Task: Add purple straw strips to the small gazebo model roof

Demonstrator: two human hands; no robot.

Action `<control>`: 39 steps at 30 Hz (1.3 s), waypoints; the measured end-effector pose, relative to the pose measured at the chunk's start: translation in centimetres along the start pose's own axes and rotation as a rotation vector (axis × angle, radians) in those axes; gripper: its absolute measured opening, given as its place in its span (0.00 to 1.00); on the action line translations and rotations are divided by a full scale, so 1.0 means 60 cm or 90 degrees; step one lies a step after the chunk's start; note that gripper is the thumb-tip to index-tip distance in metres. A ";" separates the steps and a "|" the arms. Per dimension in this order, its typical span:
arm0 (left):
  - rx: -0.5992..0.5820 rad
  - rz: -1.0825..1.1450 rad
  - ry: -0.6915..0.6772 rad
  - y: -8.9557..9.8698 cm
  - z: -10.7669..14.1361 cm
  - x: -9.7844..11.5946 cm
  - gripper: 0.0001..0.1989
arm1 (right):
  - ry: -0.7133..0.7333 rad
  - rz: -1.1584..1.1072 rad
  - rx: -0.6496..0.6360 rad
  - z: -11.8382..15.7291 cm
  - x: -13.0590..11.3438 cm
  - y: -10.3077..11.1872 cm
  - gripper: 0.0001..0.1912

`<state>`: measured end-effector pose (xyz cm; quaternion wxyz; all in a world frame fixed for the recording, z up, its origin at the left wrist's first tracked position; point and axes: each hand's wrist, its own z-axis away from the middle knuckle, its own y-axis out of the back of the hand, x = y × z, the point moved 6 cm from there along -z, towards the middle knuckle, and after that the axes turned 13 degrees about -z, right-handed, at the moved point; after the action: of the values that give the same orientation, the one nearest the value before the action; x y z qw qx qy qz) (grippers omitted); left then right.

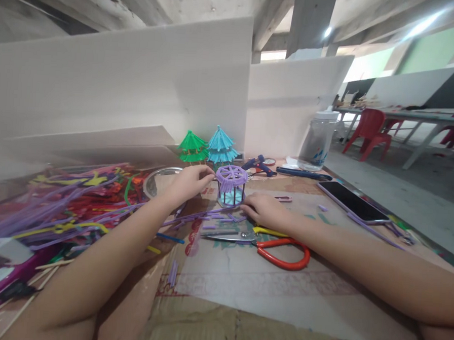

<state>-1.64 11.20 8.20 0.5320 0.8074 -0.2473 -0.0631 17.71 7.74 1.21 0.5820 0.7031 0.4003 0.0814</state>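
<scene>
A small round pavilion model (232, 184) stands upright mid-table. It has a purple spoked top with short strips hanging from its front rim, dark posts and a pale blue base. At the left of that top, my left hand (193, 182) is closed in a pinch, fingertips at the rim; what they hold is too small to make out. My right hand (266, 210) rests on the table at the right of the base, fingers bent and slightly apart, fingertips at the base's edge. Scissors with red and yellow handles (283, 253) lie just below it. Cut purple strips (209, 218) are scattered in front of the model.
Green (192, 147) and blue (221, 145) tiered roof models stand behind. A glue gun (260, 164), water bottle (319, 142) and phone (352, 201) are at the right. Colourful pipe cleaners (69, 197) are heaped left, near a metal dish (156, 182). Cardboard (204, 321) covers the table.
</scene>
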 end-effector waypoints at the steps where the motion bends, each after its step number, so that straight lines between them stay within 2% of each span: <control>1: -0.024 -0.006 0.007 -0.005 0.003 -0.003 0.15 | -0.010 0.004 0.012 0.000 0.003 0.002 0.16; 8: -0.155 0.050 -0.006 -0.057 0.015 -0.014 0.14 | -0.030 0.020 0.021 -0.001 0.015 0.004 0.11; 11: -0.173 0.089 -0.005 -0.084 0.019 -0.017 0.15 | -0.053 0.048 0.029 -0.002 0.026 0.019 0.13; 14: -0.166 0.092 0.001 -0.105 0.023 -0.015 0.15 | -0.101 0.080 0.059 -0.005 0.058 0.051 0.17; 19: -0.130 0.091 0.000 -0.122 0.028 -0.003 0.13 | -0.202 0.093 0.107 -0.003 0.137 0.105 0.14; 22: -0.082 0.065 0.008 -0.123 0.035 -0.002 0.12 | -0.245 0.074 0.106 0.000 0.172 0.119 0.15; 25: -0.048 0.007 -0.001 -0.117 0.044 0.002 0.13 | -0.249 0.060 0.080 -0.006 0.185 0.120 0.18; 29: -0.050 -0.195 -0.065 -0.108 0.053 0.019 0.13 | -0.241 0.069 0.045 -0.030 0.194 0.116 0.21; 32: -0.046 -0.295 -0.093 -0.094 0.056 0.023 0.14 | -0.237 0.090 0.029 -0.050 0.204 0.110 0.21; 35: -0.060 -0.317 -0.055 -0.076 0.056 0.002 0.17 | -0.233 0.111 0.026 -0.064 0.213 0.103 0.21; 37: -0.117 -0.250 0.019 -0.069 0.056 -0.030 0.20 | -0.230 0.115 0.027 -0.066 0.217 0.099 0.22; 39: -0.157 -0.147 0.086 -0.061 0.055 -0.066 0.16 | -0.226 0.110 0.025 -0.065 0.219 0.095 0.22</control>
<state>-5.09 11.49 2.89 0.6318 0.7612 -0.1070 -0.0996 26.89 19.29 2.84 0.6206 0.7492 0.2314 -0.0021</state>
